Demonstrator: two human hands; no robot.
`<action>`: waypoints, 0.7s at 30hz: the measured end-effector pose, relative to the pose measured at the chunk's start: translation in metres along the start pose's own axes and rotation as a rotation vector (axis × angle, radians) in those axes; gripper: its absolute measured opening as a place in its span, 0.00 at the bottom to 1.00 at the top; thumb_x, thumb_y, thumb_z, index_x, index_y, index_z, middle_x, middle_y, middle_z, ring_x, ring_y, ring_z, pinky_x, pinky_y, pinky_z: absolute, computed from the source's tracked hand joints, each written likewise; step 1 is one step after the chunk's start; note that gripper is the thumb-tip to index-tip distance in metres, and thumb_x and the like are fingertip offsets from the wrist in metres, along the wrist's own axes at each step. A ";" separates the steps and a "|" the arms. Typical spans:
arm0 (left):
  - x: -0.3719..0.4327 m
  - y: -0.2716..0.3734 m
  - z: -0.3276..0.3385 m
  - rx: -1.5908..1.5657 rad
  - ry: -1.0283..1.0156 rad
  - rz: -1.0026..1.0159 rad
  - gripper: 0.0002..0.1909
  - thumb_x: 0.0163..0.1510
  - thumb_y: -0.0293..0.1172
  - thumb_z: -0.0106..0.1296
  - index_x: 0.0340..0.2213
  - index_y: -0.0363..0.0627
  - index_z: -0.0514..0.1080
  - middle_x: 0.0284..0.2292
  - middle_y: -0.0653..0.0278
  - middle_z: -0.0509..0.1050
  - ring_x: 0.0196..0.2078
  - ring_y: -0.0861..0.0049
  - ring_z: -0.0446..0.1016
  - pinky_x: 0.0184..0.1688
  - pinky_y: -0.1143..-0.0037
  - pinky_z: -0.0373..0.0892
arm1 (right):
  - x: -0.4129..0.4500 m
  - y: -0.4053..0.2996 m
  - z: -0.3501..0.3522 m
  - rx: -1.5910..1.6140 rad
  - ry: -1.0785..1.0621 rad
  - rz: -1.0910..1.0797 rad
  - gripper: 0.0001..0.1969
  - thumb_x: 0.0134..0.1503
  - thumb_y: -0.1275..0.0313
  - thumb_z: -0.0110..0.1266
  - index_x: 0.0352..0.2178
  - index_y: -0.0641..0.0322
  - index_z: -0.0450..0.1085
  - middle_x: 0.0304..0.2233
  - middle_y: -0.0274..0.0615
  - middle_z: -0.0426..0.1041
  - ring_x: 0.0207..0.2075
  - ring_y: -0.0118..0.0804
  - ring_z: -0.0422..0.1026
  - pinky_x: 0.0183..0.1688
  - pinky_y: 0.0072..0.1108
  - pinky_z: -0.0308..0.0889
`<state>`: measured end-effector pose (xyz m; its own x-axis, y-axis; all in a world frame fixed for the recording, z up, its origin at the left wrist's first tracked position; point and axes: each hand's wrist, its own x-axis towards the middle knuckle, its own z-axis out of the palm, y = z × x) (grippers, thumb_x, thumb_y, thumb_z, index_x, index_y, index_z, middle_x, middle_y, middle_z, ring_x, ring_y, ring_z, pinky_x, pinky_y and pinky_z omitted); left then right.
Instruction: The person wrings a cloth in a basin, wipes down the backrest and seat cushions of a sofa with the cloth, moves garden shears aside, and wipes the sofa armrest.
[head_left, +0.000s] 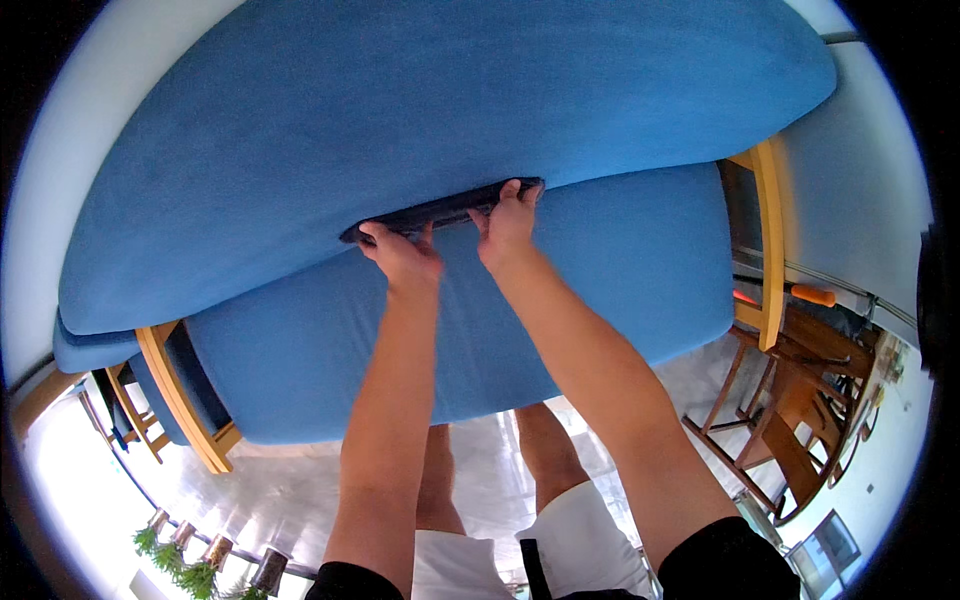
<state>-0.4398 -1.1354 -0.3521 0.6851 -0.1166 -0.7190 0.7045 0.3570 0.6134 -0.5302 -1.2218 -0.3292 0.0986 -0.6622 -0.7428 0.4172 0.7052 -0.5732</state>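
Note:
A dark, flat, slim item (442, 212), perhaps folded fabric, is held edge-on towards me; its exact kind is unclear. My left hand (403, 253) grips its left end, thumb on top. Near the right end, my right hand (511, 222) has hold of it too. Behind the item rises the blue fabric backrest (450, 97) of a sofa, and below it lies the blue seat cushion (622, 262). The item hides part of the seam between the two; whether it touches the backrest cannot be told.
Wooden armrest frames flank the seat, one at left (180, 397) and one at right (770, 247). Brown wooden chairs (787, 427) stand to the right, near an orange object (813, 295). Several potted plants (217, 553) appear at lower left. The floor (292, 487) is shiny.

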 end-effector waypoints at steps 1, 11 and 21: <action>0.000 0.002 -0.001 -0.005 -0.017 -0.003 0.30 0.65 0.57 0.37 0.61 0.59 0.50 0.62 0.60 0.55 0.63 0.56 0.57 0.56 0.47 0.65 | -0.004 0.003 0.002 0.003 0.016 -0.009 0.33 0.70 0.60 0.38 0.69 0.30 0.30 0.68 0.43 0.46 0.63 0.51 0.56 0.55 0.47 0.63; 0.035 0.043 -0.030 0.058 0.018 0.036 0.38 0.64 0.62 0.33 0.61 0.44 0.55 0.61 0.55 0.60 0.61 0.51 0.61 0.58 0.53 0.67 | -0.030 0.047 0.030 0.059 0.003 0.102 0.33 0.70 0.58 0.36 0.69 0.31 0.28 0.70 0.35 0.39 0.68 0.45 0.47 0.62 0.45 0.58; 0.035 0.012 -0.023 0.036 -0.202 -0.051 0.38 0.64 0.65 0.27 0.66 0.55 0.47 0.67 0.63 0.48 0.69 0.61 0.48 0.67 0.51 0.51 | -0.015 0.007 0.012 0.007 0.011 0.115 0.33 0.70 0.61 0.36 0.69 0.31 0.30 0.69 0.38 0.44 0.66 0.45 0.52 0.61 0.43 0.59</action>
<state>-0.4109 -1.1142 -0.3774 0.6693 -0.3183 -0.6714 0.7427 0.3131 0.5919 -0.5179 -1.2103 -0.3175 0.1365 -0.5739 -0.8074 0.4098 0.7748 -0.4814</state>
